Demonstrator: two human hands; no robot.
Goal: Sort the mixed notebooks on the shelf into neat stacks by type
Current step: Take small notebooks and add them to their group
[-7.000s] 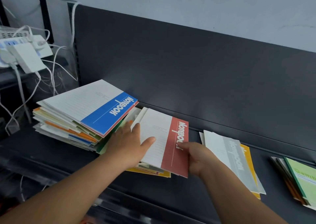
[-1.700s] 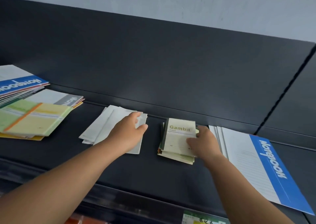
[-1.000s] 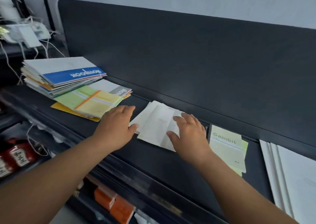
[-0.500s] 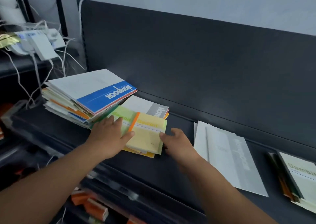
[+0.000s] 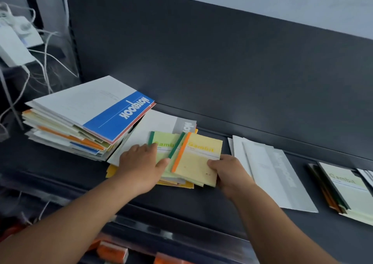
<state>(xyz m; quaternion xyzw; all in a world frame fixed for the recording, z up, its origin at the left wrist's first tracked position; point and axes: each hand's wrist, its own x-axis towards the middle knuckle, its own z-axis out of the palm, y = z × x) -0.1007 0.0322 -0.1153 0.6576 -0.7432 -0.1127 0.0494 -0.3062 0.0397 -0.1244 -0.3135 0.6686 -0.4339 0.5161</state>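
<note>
Now fanned apart, both Gambit notebooks [image 5: 198, 163]; right hand [image 5: 228, 171] grips one.

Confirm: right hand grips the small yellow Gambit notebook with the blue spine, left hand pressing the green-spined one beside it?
Wrong on one point: the small yellow Gambit notebook in the right hand has an orange spine, not blue, as the head view shows. The left hand does press on the green-spined Gambit notebook beside it.
</note>
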